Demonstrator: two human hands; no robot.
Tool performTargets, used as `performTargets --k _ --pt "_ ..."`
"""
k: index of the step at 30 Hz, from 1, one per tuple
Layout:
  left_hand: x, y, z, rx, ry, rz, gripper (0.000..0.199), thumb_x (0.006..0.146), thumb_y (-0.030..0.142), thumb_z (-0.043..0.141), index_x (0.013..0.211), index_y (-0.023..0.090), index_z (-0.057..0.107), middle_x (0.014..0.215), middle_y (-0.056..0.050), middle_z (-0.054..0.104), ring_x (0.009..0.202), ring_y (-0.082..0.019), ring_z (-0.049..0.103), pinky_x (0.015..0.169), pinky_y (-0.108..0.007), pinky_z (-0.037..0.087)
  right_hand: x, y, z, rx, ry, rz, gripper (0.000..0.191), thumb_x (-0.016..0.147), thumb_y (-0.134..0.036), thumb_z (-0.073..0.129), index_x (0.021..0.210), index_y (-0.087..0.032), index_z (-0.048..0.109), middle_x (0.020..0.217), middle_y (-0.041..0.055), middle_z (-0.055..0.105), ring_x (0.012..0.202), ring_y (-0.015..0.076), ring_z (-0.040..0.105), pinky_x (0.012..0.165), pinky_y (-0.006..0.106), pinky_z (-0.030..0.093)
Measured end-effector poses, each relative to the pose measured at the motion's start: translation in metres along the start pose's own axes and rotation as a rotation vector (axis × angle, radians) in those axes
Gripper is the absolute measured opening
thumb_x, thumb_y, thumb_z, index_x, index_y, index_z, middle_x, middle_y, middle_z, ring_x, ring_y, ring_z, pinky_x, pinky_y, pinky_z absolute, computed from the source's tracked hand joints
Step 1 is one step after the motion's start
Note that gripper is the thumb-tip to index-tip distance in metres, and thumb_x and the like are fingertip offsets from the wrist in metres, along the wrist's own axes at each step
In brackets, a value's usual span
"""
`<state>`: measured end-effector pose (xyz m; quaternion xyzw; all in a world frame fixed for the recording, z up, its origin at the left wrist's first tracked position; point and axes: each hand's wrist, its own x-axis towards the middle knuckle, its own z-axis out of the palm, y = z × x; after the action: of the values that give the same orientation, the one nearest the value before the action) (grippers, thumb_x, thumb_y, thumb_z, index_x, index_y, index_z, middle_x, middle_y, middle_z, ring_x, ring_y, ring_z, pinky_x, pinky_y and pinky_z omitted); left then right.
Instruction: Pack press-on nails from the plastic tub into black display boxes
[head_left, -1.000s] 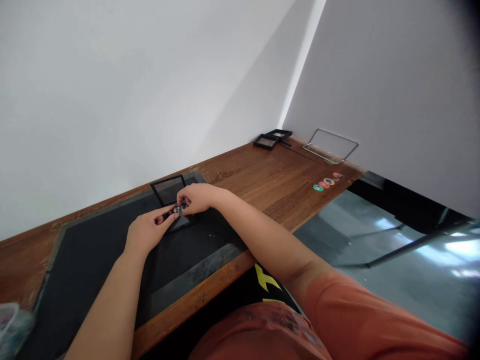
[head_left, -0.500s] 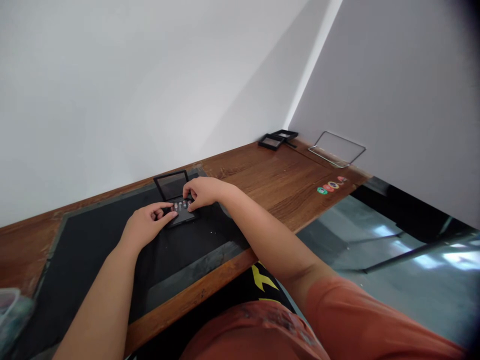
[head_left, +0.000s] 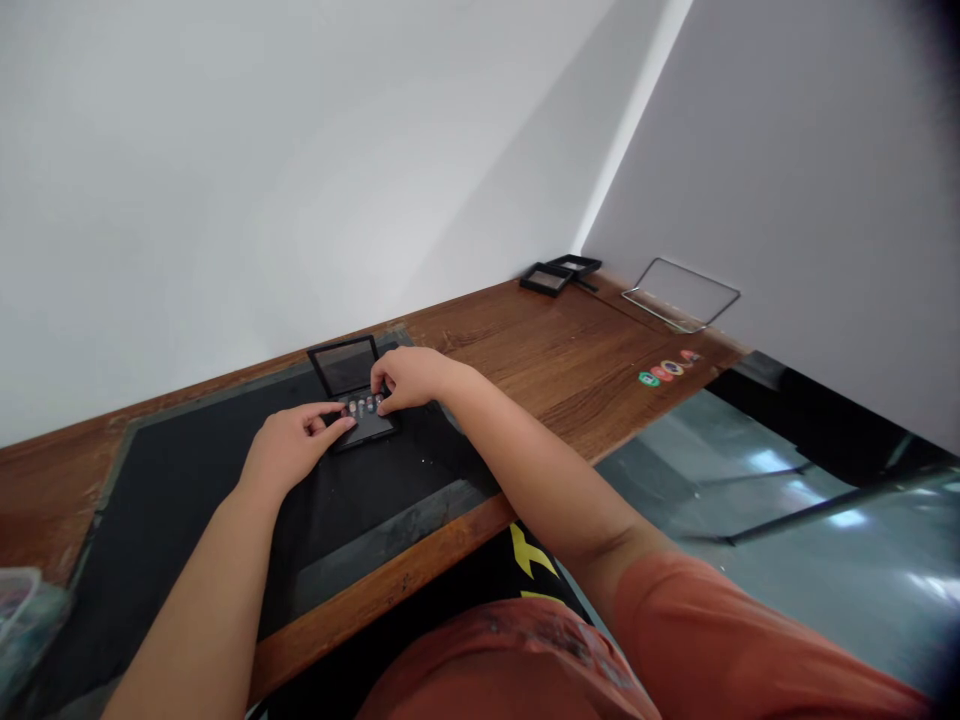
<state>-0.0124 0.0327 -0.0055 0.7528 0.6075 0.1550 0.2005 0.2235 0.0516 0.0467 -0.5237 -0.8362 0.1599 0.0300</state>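
Note:
A small black case (head_left: 367, 428) with its dark lid (head_left: 345, 368) raised lies on the black mat. Across its middle runs a row of several small coloured pieces (head_left: 361, 408). My left hand (head_left: 294, 440) is at the case's left end, thumb and index finger closed around the end of the row. At the right end my right hand (head_left: 409, 380) has its thumb and index finger closed on the row too. What exactly either hand grips is too small to tell.
The black mat (head_left: 187, 500) covers the near part of the wooden table (head_left: 517, 350). Two black boxes (head_left: 546, 279) sit by the wall corner, near a metal wire frame (head_left: 679, 295) and several round coloured stickers (head_left: 661, 372). A clear plastic container (head_left: 22, 610) is at far left.
The view has shifted slightly. Both hands stay at the two ends of the row, with hardly any visible movement.

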Motion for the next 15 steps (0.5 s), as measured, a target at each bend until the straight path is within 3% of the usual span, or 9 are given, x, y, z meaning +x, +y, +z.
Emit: performTargets --k 8,15 --pt "-0.0006 -0.0014 0.0011 0.004 0.024 0.011 0.046 0.083 0.065 0.066 0.112 0.03 0.076 0.065 0.005 0.057 0.061 -0.016 0.053 0.059 -0.029 0.035 0.0026 0.0041 0.0032 -0.014 0.054 0.002 0.035 0.079 -0.04 0.08 0.11 -0.024 0.078 0.106 0.0041 0.078 0.091 0.0182 0.069 0.065 0.027 0.039" --pt "0.0009 -0.0039 0.0049 -0.055 0.079 0.067 0.039 0.082 0.061 0.069 0.098 0.025 0.071 0.057 0.007 0.041 0.056 -0.014 0.044 0.058 -0.028 0.031 0.0032 0.005 0.0042 0.008 0.05 -0.004 0.036 0.077 -0.038 0.081 0.11 -0.024 0.077 0.102 0.0041 0.077 0.087 0.0173 0.068 0.068 0.026 0.041"
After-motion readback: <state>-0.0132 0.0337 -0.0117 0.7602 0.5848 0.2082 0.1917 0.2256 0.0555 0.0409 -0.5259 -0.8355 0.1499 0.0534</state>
